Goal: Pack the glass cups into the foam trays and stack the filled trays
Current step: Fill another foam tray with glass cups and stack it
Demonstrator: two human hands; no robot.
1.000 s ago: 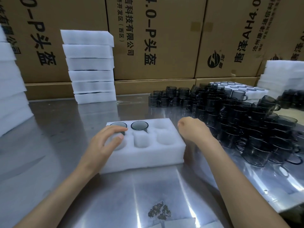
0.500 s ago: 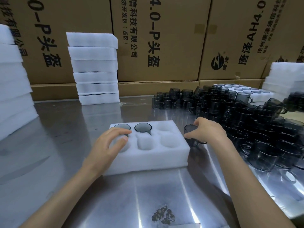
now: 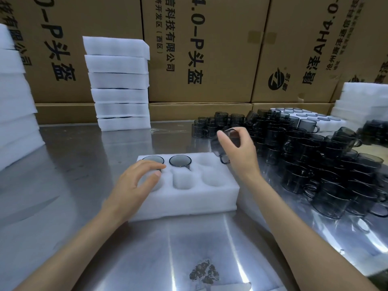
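Above the foam tray [image 3: 189,198], right hand [image 3: 237,150] grips a glass cup [image 3: 225,143]; left hand [image 3: 134,181] rests relaxed on it

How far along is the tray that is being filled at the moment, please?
Two cups already sit in the foam tray's back row. The right hand holds a third cup above it, while the left hand rests on the tray. Four pockets remain, then stacking.

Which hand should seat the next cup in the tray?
Right. The right hand already holds a glass cup above the foam tray, near its empty far-right pocket. The left hand rests on the tray's left side.
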